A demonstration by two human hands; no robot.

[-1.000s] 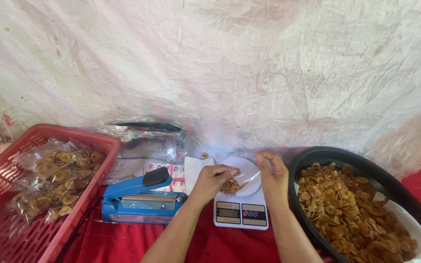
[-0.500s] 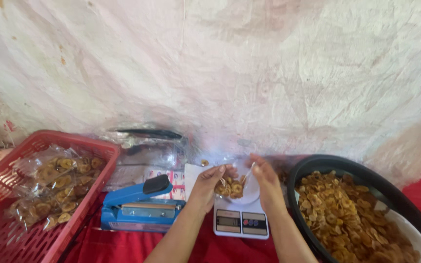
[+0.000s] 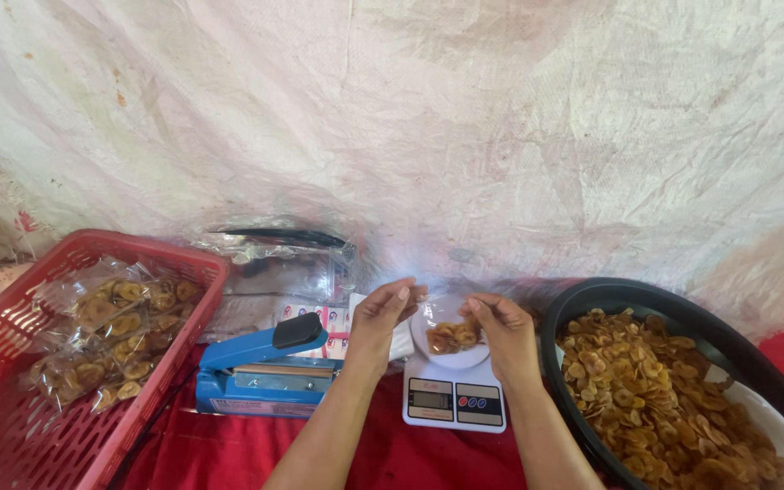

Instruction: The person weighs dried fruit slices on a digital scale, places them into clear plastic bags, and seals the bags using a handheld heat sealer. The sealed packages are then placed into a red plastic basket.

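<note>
a small clear plastic bag partly filled with golden fried chips (image 3: 452,334) hangs between the two hands, just above the round white pan of a white digital kitchen scale (image 3: 454,400). its mouth points up and its long axis runs roughly upright, with the chips settled in the lower part near the pan; whether the bottom touches the pan cannot be told. the left hand (image 3: 383,318) pinches the bag's upper left edge, thumb and fingers closed together on the plastic. the right hand (image 3: 503,331) pinches the upper right edge the same way, fingers curled in on the film. just right of the scale sits a large round black basin heaped with loose golden chips (image 3: 592,304). to the left of the scale lies a blue heat sealer with a black handle (image 3: 265,367), and beyond it a red plastic basket holding sealed bags of chips (image 3: 183,349). a red cloth (image 3: 229,454) lies underneath.
</note>
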